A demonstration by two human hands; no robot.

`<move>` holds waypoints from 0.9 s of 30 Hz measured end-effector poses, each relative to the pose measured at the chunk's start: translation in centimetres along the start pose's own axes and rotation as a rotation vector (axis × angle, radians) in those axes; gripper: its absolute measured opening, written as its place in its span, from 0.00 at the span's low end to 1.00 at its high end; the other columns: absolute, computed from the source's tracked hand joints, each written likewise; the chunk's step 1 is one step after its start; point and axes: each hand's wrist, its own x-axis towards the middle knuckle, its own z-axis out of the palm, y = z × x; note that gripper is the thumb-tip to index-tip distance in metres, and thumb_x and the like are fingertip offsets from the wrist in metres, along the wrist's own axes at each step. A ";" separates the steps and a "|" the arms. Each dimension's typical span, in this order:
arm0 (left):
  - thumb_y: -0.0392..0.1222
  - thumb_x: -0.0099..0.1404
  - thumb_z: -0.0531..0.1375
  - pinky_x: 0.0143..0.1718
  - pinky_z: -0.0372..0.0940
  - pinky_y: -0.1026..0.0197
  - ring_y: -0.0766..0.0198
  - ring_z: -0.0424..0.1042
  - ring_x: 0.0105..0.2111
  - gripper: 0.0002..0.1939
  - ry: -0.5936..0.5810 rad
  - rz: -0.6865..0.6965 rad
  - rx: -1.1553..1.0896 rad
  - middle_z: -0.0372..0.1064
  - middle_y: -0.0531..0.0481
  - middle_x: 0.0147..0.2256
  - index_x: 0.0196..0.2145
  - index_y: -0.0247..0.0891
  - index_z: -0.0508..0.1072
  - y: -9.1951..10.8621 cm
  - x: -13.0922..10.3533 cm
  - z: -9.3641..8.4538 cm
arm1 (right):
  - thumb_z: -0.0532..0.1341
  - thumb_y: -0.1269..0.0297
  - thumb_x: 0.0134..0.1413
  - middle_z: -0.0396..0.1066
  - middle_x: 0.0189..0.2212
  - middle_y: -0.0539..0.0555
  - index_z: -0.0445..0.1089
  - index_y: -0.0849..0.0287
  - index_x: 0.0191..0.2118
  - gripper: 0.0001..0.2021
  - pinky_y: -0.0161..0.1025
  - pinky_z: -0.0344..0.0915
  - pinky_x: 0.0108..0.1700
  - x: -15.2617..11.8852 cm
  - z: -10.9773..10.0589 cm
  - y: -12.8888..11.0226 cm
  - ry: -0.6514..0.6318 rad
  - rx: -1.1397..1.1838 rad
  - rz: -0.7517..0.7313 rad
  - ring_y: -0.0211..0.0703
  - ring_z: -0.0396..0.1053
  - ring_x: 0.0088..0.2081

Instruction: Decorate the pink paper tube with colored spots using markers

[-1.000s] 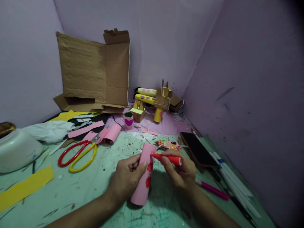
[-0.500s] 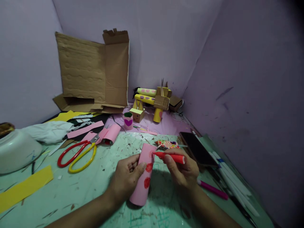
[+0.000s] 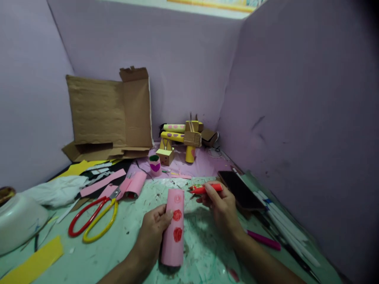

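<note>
A pink paper tube point(image 3: 172, 248) lies under the fingers of my left hand point(image 3: 152, 232), which is closed on its left side. Down the tube run red spots: two filled ones and a fainter one near the far end. My right hand point(image 3: 222, 205) pinches a red marker point(image 3: 209, 189), its tip pointing left and held apart from the tube. Behind the marker a patterned packet is mostly hidden. A magenta marker point(image 3: 263, 240) rests beside my right wrist.
Scissors with red and yellow handles point(image 3: 100, 217) lie at left among pink scraps, near a white bowl point(image 3: 20, 225) and a yellow strip point(image 3: 35, 260). A dark phone-like slab point(image 3: 241, 190) is at right. Behind stand yellow spotted tube figures point(image 3: 174, 137) and opened cardboard point(image 3: 100, 110).
The red marker has left the tube's surface and moved right. The tube has turned more upright in view, its spots facing me. The camera view has tilted up.
</note>
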 end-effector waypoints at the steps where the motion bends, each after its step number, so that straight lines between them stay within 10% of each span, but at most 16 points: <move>1: 0.50 0.52 0.68 0.21 0.60 0.66 0.68 0.63 0.19 0.17 0.008 0.000 -0.008 0.67 0.52 0.20 0.28 0.32 0.73 -0.1 0.1 0.0 | 0.65 0.56 0.51 0.68 0.20 0.48 0.71 0.61 0.27 0.12 0.36 0.72 0.27 0.2 0.0 0.0 0.007 0.047 0.032 0.35 0.67 0.21; 20: 0.50 0.57 0.65 0.25 0.63 0.65 0.67 0.65 0.22 0.18 -0.062 -0.046 0.056 0.70 0.52 0.24 0.39 0.35 0.75 0.1 0.0 -0.3 | 0.64 0.60 0.52 0.71 0.20 0.49 0.73 0.59 0.32 0.08 0.36 0.71 0.26 -0.4 0.1 -0.4 -0.055 -0.056 -0.122 0.37 0.70 0.21; 27: 0.56 0.53 0.66 0.31 0.67 0.60 0.58 0.72 0.30 0.26 0.093 -0.077 0.044 0.75 0.46 0.32 0.44 0.34 0.74 -0.7 0.3 -0.6 | 0.63 0.63 0.54 0.76 0.30 0.53 0.75 0.57 0.34 0.05 0.36 0.74 0.26 0.1 -1.0 0.7 0.044 -0.200 -0.194 0.40 0.74 0.24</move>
